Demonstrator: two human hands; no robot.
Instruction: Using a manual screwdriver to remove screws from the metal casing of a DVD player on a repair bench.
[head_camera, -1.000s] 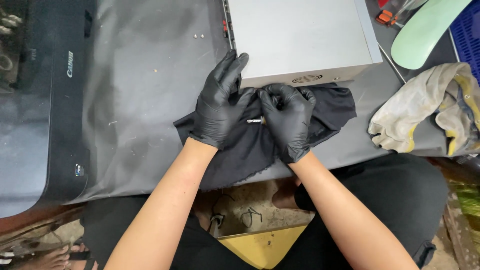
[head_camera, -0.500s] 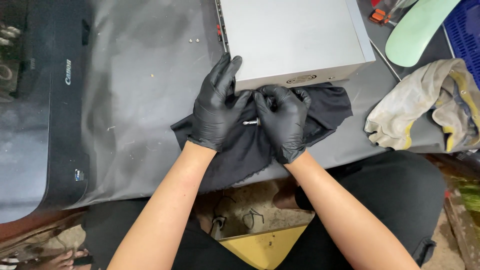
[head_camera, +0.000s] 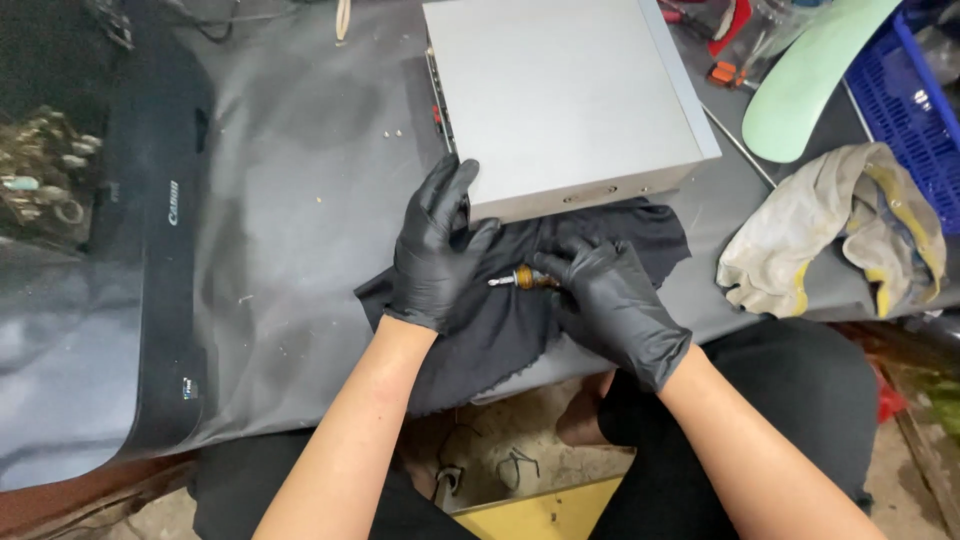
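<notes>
Two black-gloved hands rest on a black cloth (head_camera: 500, 330) spread at the near table (head_camera: 300, 200) edge, just below a grey metal box (head_camera: 560, 95). Left hand (head_camera: 437, 250) lies flat, fingers spread, pressing the cloth; right hand (head_camera: 610, 300) pinches a small amber-handled screwdriver (head_camera: 522, 280), tip pointing left. Crumpled pale rag (head_camera: 830, 235) lies well right.

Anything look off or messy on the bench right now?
Mostly fine. The black cloth hangs crumpled over the table edge, and a stained rag lies bunched at right. Two small specks sit loose beside the grey box.
</notes>
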